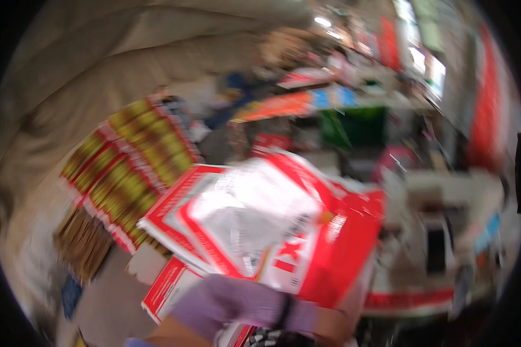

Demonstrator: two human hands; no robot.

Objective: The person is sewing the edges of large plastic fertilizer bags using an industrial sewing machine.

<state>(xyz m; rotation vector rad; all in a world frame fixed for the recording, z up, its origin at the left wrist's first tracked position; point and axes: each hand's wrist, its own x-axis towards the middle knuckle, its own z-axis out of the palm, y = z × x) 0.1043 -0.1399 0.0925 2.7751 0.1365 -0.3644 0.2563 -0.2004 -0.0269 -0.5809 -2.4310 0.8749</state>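
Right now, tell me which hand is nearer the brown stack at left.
Left hand, below and right of the brown stack; the right hand is farther right.

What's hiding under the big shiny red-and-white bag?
Past the left edge of the shiny bag, part of another red-and-white package sticks out from underneath. Whatever lies beneath the bag's middle is covered, so I can't tell.

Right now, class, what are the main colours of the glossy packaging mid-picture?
The glossy packaging is mainly red and white; head view.
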